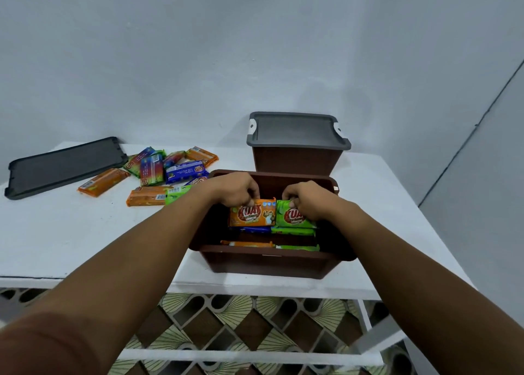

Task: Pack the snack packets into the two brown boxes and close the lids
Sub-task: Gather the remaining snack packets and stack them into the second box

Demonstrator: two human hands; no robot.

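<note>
At the table's front edge, both hands reach into an open brown box [263, 261].
Left hand [235, 189] pinches an orange packet [251, 214]; right hand [309, 200] grips a green packet [292, 217]. Loose packets [158, 170] lie toward the back-left.

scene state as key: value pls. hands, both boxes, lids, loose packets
left hand: inside open box, gripping orange packet
right hand: inside open box, gripping green packet
open box: near table edge, no lid, more packets stacked under the held ones
closed box: behind open box, grey lid on
loose lid: flat on table, far left
loose packets: pile on table between loose lid and open box; orange, green, blue, multicolour
table: white
</note>
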